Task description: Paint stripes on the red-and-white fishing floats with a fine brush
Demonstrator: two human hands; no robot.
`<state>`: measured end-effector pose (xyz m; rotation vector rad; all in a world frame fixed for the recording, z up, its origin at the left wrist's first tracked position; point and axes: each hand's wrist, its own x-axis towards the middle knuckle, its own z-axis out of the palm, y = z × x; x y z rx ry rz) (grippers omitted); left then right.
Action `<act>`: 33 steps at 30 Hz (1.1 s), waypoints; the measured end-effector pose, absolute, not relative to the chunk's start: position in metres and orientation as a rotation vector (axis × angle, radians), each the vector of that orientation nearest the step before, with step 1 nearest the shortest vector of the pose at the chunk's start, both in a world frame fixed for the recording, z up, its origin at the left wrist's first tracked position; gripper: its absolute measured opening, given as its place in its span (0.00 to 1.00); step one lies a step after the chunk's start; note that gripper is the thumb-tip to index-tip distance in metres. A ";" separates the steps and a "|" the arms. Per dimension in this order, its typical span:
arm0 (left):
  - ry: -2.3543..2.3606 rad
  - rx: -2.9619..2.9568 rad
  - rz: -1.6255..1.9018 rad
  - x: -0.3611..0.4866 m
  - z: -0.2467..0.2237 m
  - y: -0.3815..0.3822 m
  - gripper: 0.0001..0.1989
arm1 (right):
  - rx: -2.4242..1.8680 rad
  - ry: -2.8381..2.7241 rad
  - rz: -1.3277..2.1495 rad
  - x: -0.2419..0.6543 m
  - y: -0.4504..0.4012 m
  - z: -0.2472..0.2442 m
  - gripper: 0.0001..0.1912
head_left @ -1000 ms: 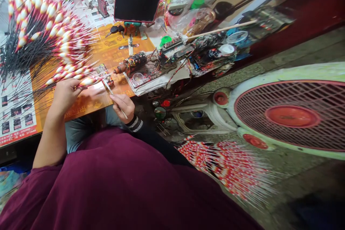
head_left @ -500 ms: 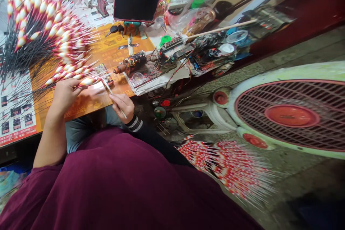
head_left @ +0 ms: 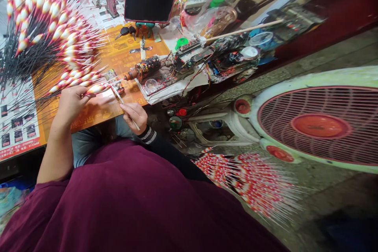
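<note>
My left hand [head_left: 70, 104] pinches a fishing float [head_left: 99, 88] with a white, yellow and red body over the table's front edge. The float's thin tip points right, to the chuck of a paint-spattered motor [head_left: 147, 67]. Between the fingers of my right hand [head_left: 136, 116] is a slim white brush-like stick [head_left: 118, 96], its upper end close to the float's right side. I cannot tell whether that end touches the float. Behind the float, a small paint-stained block [head_left: 111, 75] lies on the table.
Many similar floats [head_left: 59, 27] stand fanned out at the left, with several lying beside my left hand. A phone [head_left: 150, 6] on a stand and keys [head_left: 126, 31] are farther back. At the right are a fan [head_left: 321, 126] and more floats [head_left: 260, 181] near the floor.
Both hands keep nearly the same place and grip. The view has shifted very slightly.
</note>
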<state>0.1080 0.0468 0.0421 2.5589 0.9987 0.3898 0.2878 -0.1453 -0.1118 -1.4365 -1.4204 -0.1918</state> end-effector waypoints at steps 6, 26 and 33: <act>1.016 2.533 0.365 0.109 0.045 0.045 0.09 | -1.409 -1.428 -0.138 0.288 -0.146 -0.109 0.22; 0.990 2.550 0.381 0.117 0.045 0.046 0.12 | -1.409 -1.398 -0.153 0.286 -0.141 -0.114 0.22; 0.948 2.604 0.336 0.125 0.049 0.046 0.09 | -1.401 -1.367 -0.192 0.286 -0.141 -0.116 0.20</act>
